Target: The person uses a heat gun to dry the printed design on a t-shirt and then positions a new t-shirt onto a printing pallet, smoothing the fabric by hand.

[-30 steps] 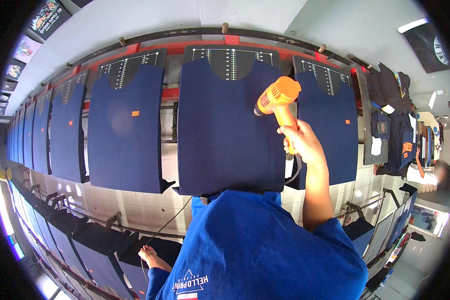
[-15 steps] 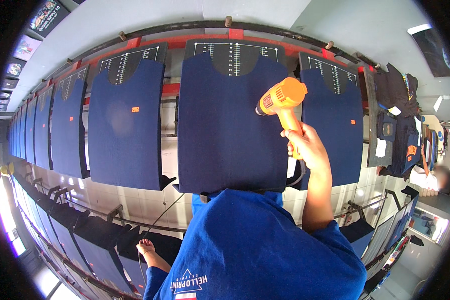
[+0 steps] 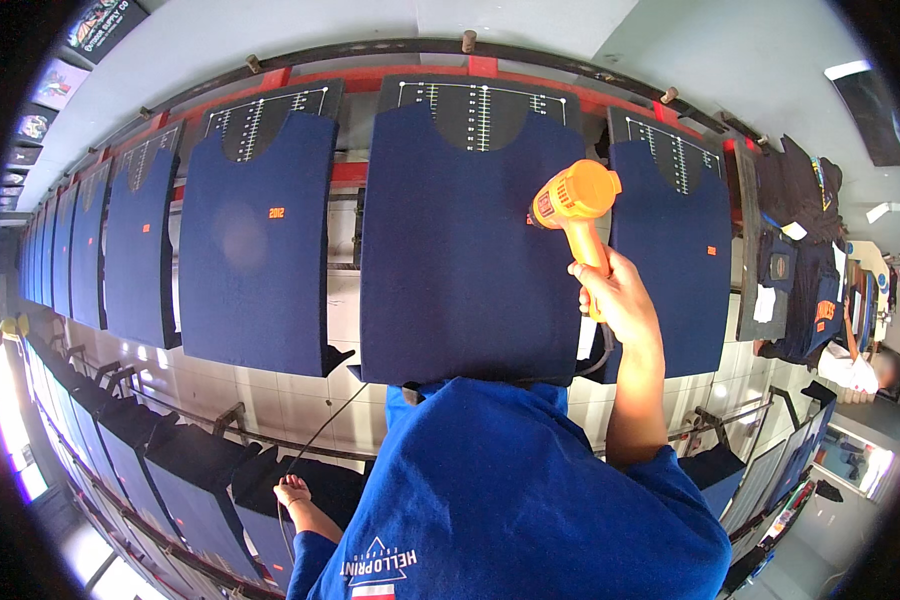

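My right hand (image 3: 622,298) is wrapped round the handle of an orange heat gun (image 3: 580,192). Its dark nozzle points left, over the upper right of a navy T-shirt (image 3: 460,270) stretched flat on a dark board with white ruler marks (image 3: 484,118). A small orange print beside the nozzle is partly hidden by it. Low on the left, my left hand (image 3: 292,490) is closed on a thin dark cord (image 3: 322,428), which runs up toward the front of the shirt board.
More boards with navy shirts stand in a row, one to the left (image 3: 255,250) and one to the right (image 3: 670,270), with small orange prints. A dark rail (image 3: 370,52) runs behind. Another rack of shirts (image 3: 195,480) is at lower left. Another person (image 3: 852,370) is far right.
The heat gun has shifted slightly right and down with my right hand, and a bit of orange print now shows by its nozzle. My left hand stays on the cord.
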Tool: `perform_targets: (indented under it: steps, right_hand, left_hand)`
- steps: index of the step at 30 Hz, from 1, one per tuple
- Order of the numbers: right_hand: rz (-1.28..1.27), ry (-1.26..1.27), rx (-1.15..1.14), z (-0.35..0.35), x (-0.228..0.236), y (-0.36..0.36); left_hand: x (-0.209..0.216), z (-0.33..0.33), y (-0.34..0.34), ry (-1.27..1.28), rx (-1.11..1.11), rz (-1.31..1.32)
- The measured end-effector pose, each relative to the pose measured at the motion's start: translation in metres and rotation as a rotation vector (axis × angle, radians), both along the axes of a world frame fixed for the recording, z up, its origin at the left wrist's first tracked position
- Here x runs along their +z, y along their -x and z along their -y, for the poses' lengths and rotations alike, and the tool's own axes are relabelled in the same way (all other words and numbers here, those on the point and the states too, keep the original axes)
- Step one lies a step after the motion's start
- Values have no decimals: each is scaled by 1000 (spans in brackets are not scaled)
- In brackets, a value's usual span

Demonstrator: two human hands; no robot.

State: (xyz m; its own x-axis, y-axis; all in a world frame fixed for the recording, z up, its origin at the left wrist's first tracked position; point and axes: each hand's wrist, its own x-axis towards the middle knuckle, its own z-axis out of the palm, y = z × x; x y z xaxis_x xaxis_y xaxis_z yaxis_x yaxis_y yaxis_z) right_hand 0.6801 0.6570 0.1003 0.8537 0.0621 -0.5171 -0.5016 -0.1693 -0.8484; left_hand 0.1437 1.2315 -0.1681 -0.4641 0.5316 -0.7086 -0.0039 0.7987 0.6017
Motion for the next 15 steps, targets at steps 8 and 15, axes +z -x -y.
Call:
perform_targets:
  steps: [8,15]
  right_hand:
    - [-25,-46,-53,18,-5,1]
    - [-18,1,-87,15,-1,7]
  left_hand:
    - [-8,-11,10,48,-40,70]
    - [-1,-8,-12,-12,-41,21]
